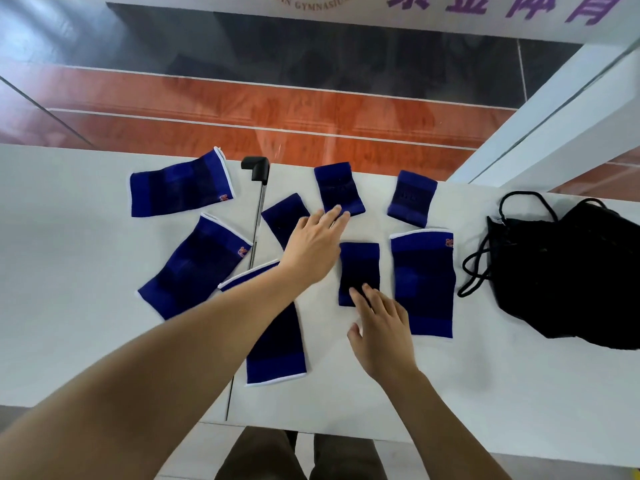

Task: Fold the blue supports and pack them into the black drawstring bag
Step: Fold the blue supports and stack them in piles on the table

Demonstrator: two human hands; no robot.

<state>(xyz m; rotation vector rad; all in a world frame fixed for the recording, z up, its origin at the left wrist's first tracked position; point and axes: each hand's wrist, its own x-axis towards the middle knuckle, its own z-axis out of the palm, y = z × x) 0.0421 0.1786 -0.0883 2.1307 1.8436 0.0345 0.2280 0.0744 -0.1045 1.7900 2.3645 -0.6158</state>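
Note:
Several blue supports lie flat on the white table [69,341]. My left hand [313,244] reaches over them, fingers spread, its fingertips on the lower edge of a small blue support [337,187]. My right hand [379,330] is open, its fingertips pressing the near end of another small blue support [358,265]. A long white-trimmed support [422,282] lies just right of that one. Another long support [275,344] is partly hidden under my left forearm. The black drawstring bag [568,275] sits crumpled at the right, its cords looped toward the supports.
A black bracket with a thin metal rod [256,209] runs along a seam between table sections, among the supports. More supports [180,183] lie at the left and one [412,197] at the back. The table's far edge meets a glass pane; a white frame [554,116] rises at right.

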